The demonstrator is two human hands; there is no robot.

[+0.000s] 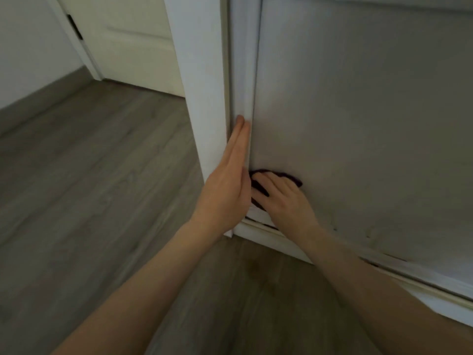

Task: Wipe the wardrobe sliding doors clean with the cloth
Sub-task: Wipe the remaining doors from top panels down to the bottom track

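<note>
Head view — grey wood floor, white sliding door

You are looking at a white room door at the far end, with a dark hinge on its left edge. Left of that door runs a pale wall with grey skirting at its foot. Grey wood-look floor planks stretch from the door toward you. The light is dim.
</note>
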